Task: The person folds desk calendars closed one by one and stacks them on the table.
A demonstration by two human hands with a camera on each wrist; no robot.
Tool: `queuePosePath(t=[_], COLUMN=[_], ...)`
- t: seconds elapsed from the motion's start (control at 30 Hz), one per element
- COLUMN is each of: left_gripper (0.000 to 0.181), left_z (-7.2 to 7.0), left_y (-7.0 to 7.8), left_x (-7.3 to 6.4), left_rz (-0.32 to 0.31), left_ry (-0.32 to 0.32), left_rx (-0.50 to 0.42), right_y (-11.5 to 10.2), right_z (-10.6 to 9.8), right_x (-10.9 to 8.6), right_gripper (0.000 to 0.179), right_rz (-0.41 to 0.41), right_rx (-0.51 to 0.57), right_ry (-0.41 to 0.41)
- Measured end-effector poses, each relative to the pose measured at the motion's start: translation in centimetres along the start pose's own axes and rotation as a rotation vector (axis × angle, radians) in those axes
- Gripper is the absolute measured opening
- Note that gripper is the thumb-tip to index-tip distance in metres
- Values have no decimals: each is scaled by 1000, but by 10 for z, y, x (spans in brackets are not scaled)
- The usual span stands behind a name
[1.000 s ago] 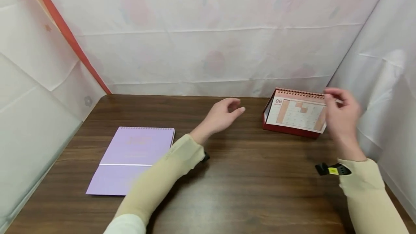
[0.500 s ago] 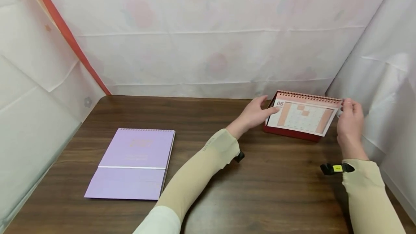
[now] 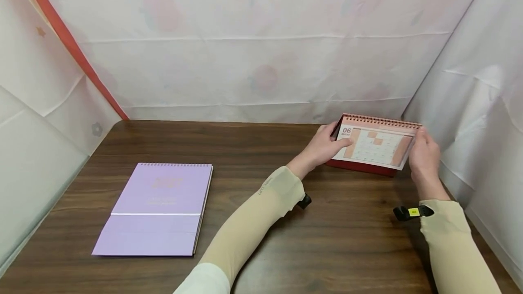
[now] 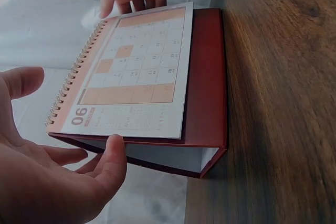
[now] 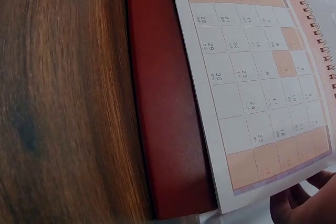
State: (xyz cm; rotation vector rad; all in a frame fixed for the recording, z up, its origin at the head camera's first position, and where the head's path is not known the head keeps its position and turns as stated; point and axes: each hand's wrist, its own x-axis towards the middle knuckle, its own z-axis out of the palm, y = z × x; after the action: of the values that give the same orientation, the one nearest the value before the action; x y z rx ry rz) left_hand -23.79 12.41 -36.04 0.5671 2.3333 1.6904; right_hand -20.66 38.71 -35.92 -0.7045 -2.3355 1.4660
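A desk calendar (image 3: 373, 145) with a dark red stand, coil-bound top and a page marked 06 stands upright at the back right. My left hand (image 3: 320, 149) is at its left end, thumb spread in front of the page in the head view. The left wrist view shows that hand's fingers (image 4: 107, 169) right at the calendar's end and the thumb apart from the page. At the opposite end, my right hand (image 3: 425, 155) grips the upper right corner. Its curled fingers (image 5: 307, 203) are partly hidden behind the page edge in the right wrist view.
A lilac coil-bound notebook or calendar (image 3: 161, 189) with a white band lies flat on the left of the dark wooden table (image 3: 261, 239). Pale printed cloth (image 3: 229, 67) hangs behind the table, with more cloth along both sides.
My left hand has moved right, from beside the lilac notebook to the desk calendar's left end. My right hand has dropped to its upper right corner. The view has shifted slightly.
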Motion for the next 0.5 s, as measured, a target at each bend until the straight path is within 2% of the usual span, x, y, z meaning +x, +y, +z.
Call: queuePosePath(t=[0.1,0.23,0.33,0.5], left_gripper=[73,73,73,76], left_z=[-1,-3,-4,-6], left_y=[1,0,-1,0], left_x=[0,0,0,1], left_rz=[-7,-8,-16,-31], left_ry=[-4,2,0,-25], left_rx=[1,-3,-19,-45], right_y=[-1,-3,-5,-7], right_z=[0,0,1,3], right_x=[-1,-1,-1,-2], right_gripper=[70,71,71,69], right_rz=[6,-3,-21,-39], right_rx=[-18,-8,20,100], right_ry=[1,-43,-79,-84])
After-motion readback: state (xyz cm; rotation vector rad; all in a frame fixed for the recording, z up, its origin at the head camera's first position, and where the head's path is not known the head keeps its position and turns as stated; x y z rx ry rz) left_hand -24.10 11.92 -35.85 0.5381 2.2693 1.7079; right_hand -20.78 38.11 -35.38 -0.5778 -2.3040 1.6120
